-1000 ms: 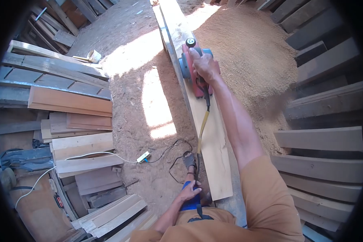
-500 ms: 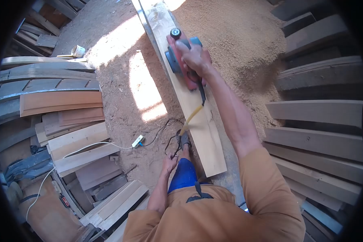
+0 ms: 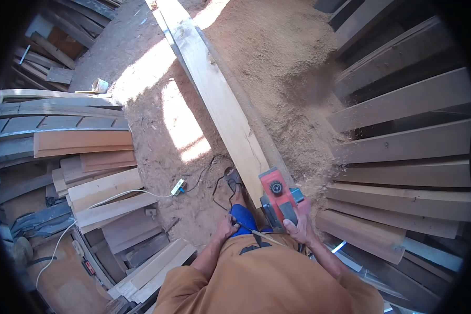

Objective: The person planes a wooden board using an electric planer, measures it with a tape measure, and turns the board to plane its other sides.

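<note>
My right hand (image 3: 300, 224) grips the handle of a red electric planer (image 3: 278, 189), close to my body. The planer sits over the near end of a long pale wooden board (image 3: 222, 99), its front part covering the board's end. My left hand (image 3: 228, 227) is closed around the planer's power cord (image 3: 252, 229), beside my blue shorts. From there the cord crosses my waist towards the planer. The board stretches away from me to the upper left, lying on a wider support beneath it.
Sawdust and shavings (image 3: 277, 57) are heaped to the right of the board. Stacked planks (image 3: 403, 141) line the right side, and more timber (image 3: 83, 144) the left. A white socket (image 3: 178, 187) with a cable lies on the dusty floor. A white bucket (image 3: 100, 86) lies farther off.
The planer has come back along the board from its far part to the near end, with my right hand on it. My left hand stays low, still holding the cord.
</note>
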